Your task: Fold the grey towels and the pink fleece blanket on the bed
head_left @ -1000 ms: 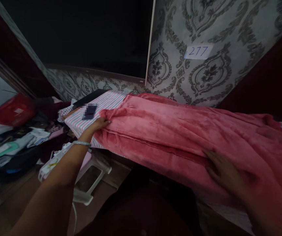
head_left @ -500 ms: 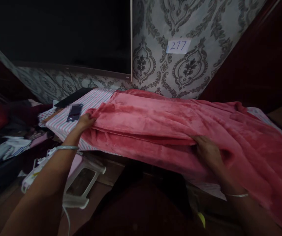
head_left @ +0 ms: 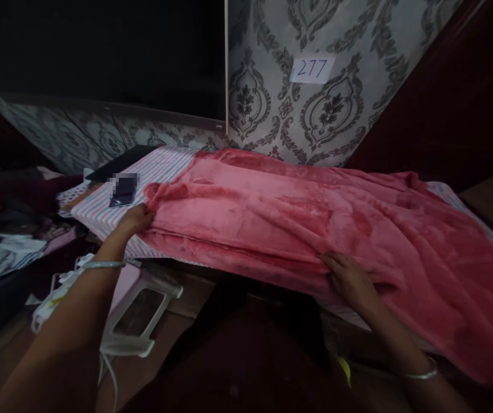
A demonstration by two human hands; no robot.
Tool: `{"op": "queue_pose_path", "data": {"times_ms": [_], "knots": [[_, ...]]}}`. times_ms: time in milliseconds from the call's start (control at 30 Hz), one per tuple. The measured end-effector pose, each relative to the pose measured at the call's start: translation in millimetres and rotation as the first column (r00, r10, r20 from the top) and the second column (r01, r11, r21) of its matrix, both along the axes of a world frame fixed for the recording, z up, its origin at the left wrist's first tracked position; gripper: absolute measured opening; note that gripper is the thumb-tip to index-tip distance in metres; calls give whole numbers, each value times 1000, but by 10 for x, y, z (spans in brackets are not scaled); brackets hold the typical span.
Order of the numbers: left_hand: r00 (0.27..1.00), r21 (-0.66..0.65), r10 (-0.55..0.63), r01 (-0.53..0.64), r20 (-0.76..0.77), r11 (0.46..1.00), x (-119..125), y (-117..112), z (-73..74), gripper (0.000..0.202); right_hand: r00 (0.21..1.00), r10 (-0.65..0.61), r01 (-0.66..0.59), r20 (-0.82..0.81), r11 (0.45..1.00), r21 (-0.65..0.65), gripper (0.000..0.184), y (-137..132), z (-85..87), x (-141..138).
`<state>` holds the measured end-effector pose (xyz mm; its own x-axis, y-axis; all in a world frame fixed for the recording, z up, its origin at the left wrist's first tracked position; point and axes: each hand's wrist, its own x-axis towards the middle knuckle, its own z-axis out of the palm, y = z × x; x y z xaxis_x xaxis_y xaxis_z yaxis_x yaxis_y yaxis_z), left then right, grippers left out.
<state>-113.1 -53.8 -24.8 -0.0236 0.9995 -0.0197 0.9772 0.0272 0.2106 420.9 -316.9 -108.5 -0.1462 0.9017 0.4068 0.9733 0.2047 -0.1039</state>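
A pink fleece blanket (head_left: 289, 218) lies spread over a table covered by a striped cloth (head_left: 160, 169). My left hand (head_left: 136, 218) grips the blanket's left end, fingers closed on the fabric. My right hand (head_left: 349, 278) rests on the blanket's near edge toward the middle, fingers curled into the folded layers. Both wrists wear thin bangles.
A dark phone (head_left: 122, 192) lies on the striped cloth just past my left hand. A white plastic stool (head_left: 143, 312) stands on the floor below. Piled clothes (head_left: 0, 246) sit at the left. A dark screen (head_left: 100, 57) and patterned wall with a "277" label (head_left: 312, 69) are behind.
My right hand slid left along the blanket's near edge and curled onto the fabric. My left hand kept its hold on the left end. The view shifted right.
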Motion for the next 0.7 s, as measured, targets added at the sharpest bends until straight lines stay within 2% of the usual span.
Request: {"op": "queue_pose_path", "data": {"times_ms": [133, 200, 267, 333, 400, 433, 500, 567, 633, 700], "knots": [[995, -82, 49, -56, -87, 995, 86, -62, 65, 25, 1000, 0, 0, -23, 1000, -19, 56, -44, 8, 10], [987, -86, 92, -103, -131, 991, 121, -98, 82, 29, 1000, 16, -17, -23, 999, -40, 54, -73, 27, 22], [978, 20, 118, -116, -171, 993, 160, -149, 92, 35, 999, 42, -43, -17, 997, -70, 47, -98, 71, 34], [974, 230, 110, -62, -198, 971, 221, -211, 94, 37, 998, 52, -53, -18, 994, -95, 43, -105, 149, 28], [979, 387, 31, 51, -202, 921, 327, -272, 72, 33, 999, 36, -40, -37, 994, -97, 40, -79, 255, -24], [980, 406, -47, 124, -195, 905, 400, -299, 46, 30, 998, 25, -30, -54, 995, -91, 39, -49, 309, -74], [954, 361, -253, 294, -158, 885, 572, -346, -40, 27, 995, 18, -25, -95, 997, -71, 40, 42, 397, -220], [912, 306, -395, 410, -111, 859, 743, -386, -161, 26, 991, 34, -42, -130, 997, -61, 40, 163, 433, -401], [913, 308, -402, 403, -72, 862, 866, -420, -290, 27, 988, 61, -74, -143, 993, -87, 38, 290, 415, -565], [937, 349, -349, 336, -26, 875, 915, -446, -398, 28, 986, 92, -112, -140, 983, -143, 34, 399, 373, -666]]}}
